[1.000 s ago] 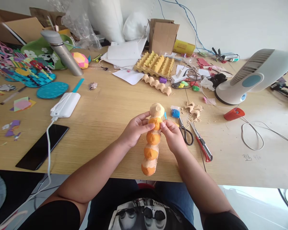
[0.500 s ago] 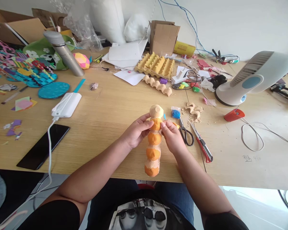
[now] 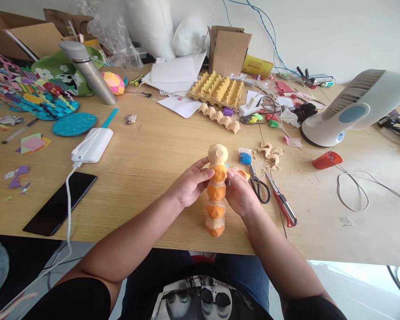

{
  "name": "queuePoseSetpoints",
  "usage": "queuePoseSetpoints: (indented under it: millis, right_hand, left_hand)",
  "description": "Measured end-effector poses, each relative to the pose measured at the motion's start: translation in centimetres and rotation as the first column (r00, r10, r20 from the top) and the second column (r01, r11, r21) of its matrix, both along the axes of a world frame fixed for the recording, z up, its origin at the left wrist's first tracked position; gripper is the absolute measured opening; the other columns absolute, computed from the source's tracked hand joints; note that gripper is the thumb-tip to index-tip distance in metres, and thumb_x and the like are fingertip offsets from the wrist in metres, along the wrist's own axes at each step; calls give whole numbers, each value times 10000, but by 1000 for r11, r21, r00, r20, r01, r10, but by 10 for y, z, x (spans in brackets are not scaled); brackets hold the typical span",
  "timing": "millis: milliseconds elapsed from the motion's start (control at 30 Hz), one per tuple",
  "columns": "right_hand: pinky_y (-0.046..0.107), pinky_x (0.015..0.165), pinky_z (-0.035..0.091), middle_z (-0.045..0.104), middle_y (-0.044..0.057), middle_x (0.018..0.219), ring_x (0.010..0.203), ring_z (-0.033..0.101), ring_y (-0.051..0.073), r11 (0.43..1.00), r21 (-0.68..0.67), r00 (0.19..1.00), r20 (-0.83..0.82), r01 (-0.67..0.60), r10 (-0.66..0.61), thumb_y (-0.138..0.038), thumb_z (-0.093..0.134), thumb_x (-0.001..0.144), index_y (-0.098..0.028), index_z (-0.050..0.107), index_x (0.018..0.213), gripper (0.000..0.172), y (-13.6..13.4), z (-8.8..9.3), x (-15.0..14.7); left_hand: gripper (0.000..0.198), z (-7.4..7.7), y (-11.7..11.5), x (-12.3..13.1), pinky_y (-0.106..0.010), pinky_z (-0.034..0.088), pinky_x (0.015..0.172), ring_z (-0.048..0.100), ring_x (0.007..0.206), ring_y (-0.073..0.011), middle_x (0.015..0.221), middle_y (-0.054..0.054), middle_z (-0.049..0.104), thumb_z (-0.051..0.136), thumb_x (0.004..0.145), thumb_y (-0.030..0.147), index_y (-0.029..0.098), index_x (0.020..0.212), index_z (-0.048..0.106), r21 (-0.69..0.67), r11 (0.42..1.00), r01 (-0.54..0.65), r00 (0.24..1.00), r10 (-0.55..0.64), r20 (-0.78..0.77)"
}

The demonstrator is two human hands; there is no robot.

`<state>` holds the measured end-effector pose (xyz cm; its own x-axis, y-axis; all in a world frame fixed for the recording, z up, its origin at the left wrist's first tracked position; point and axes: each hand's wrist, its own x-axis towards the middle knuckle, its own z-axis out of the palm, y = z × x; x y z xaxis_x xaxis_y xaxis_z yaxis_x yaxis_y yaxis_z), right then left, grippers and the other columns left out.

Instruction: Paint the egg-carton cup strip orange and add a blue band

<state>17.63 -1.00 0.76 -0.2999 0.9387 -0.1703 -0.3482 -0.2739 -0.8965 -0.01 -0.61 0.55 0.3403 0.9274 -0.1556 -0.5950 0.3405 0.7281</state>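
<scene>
Both my hands hold an egg-carton caterpillar, a strip of several cups painted orange with an unpainted beige cup at its far end. My left hand grips its left side, fingers curled round the upper cups. My right hand is closed on its right side and a thin blue piece sticks up by its fingertips. The caterpillar is lifted over the wooden table near the front edge.
Black-handled scissors and a red utility knife lie right of my hands, beside carton scraps. A yellow egg tray, a white fan, a power bank, a phone and coloured paper crafts crowd the table.
The caterpillar has tilted more upright, its lower end drawn up and away from the table edge. Both hands stay on it, shifted slightly.
</scene>
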Motion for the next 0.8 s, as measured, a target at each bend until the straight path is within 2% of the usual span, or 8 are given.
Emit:
queuePoseSetpoints:
  millis: [133,367,633,800]
  right_hand:
    - [325,684,535,728,28,815,775,667,210,992,-71,990,-97,-105,98,-588,960,717,-248,728,881,443,-1,2,1]
    - [331,728,562,772,38,830,842,729,228,984,-70,954,-265,-165,142,-484,942,806,-227,764,918,332,-1,-5,1]
    - [330,713,565,778,38,840,769,697,209,985,-100,957,-266,-143,112,-499,966,769,-232,782,911,354,-2,-4,0]
    - [327,711,563,776,35,842,755,686,200,987,-96,961,-259,-127,99,-491,968,766,-230,785,907,348,-3,-3,-1]
  left_hand:
    - [575,-3,-1,0,-289,548,810,742,841,-174,944,-20,820,1007,714,320,249,1221,746,-17,1000,-17,1000,17,-25]
    - [539,-4,-1,0,-297,539,801,739,838,-187,921,-23,807,982,753,362,252,1232,763,0,1000,-12,999,12,-33]
    - [506,-3,-1,1,-281,530,776,717,821,-170,941,-24,807,990,734,379,254,1186,802,-14,999,-30,999,30,-24]
    - [472,0,-2,4,-298,541,792,715,859,-186,978,-31,801,955,778,402,250,1194,792,18,999,-30,999,31,-30]
